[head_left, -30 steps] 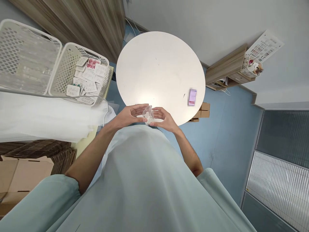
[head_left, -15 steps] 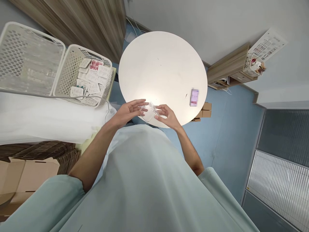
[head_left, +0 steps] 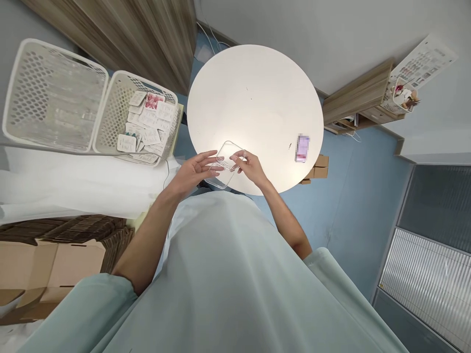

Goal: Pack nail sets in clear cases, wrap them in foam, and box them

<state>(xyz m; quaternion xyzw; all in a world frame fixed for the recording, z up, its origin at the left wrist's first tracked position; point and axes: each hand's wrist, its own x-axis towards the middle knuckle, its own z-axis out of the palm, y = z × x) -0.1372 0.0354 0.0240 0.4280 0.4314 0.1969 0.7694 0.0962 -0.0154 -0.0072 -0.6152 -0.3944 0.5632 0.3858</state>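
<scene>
A clear plastic hinged case (head_left: 220,184) is held over the near edge of the round white table (head_left: 253,78), its two halves spread apart. My left hand (head_left: 193,171) grips its left side, fingers reaching across it and thumb below. On the other side, my right hand (head_left: 250,166) pinches the case near the middle, where the halves meet, with thumb and fingertips. Nothing can be made out inside the transparent halves. A blurred-out purple-pink item (head_left: 302,148) lies on the table's right side.
Two white perforated baskets stand at left: one basket (head_left: 18,93) with clear plastic pieces, the other (head_left: 110,105) with printed cards and packets. Below are white wrapping material (head_left: 73,184) and cardboard boxes (head_left: 81,264). Small brown boxes (head_left: 321,171) sit on the floor beyond the table.
The clear case, folded closer together half a second ago, is now opened wide, one half tilted up and away. My right hand has shifted slightly left and its fingers have closed in.
</scene>
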